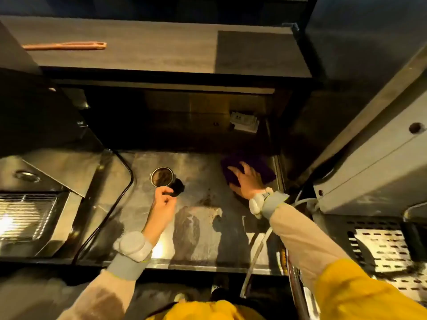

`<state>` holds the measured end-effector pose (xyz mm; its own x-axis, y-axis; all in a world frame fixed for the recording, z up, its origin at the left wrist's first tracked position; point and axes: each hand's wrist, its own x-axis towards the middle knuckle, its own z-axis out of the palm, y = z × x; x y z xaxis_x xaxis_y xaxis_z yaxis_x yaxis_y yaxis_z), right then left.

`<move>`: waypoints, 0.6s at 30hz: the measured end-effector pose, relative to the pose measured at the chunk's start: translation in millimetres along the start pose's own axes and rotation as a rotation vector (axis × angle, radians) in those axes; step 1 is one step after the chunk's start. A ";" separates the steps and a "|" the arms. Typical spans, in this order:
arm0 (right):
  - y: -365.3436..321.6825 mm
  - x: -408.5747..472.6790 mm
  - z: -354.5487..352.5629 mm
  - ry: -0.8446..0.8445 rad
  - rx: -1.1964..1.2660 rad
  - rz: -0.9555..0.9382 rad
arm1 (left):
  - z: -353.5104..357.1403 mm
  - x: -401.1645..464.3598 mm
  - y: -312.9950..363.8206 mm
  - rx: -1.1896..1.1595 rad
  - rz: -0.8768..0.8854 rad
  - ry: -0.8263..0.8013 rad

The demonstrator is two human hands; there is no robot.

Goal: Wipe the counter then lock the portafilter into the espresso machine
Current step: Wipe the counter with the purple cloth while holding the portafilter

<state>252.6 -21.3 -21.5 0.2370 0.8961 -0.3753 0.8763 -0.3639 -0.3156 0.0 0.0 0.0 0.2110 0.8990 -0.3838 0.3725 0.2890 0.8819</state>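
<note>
A steel counter (203, 229) stained with coffee grounds lies below me. My left hand (163, 205) grips the black handle of the portafilter (163, 177), whose round metal basket holds dark coffee residue and sits just above or on the counter. My right hand (245, 181) presses flat, fingers spread, on a purple cloth (265, 168) at the counter's far right. The espresso machine (374, 162) stands at the right, with its perforated drip tray (381, 250) below.
A black cable (126, 181) runs along the counter's left side. A steel appliance with a wire grid (27, 215) sits at left. A wooden shelf (150, 49) above carries an orange tool (67, 45). Hoses (261, 245) hang at the counter's right edge.
</note>
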 end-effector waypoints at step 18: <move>-35.1 20.9 1.6 -0.046 0.009 0.163 | -28.8 18.2 -42.1 0.279 -0.157 0.056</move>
<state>226.2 9.8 -19.7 0.3563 0.8125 -0.4614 0.8238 -0.5062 -0.2553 -37.9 13.7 -36.3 0.0843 0.8693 -0.4871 0.6318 0.3313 0.7007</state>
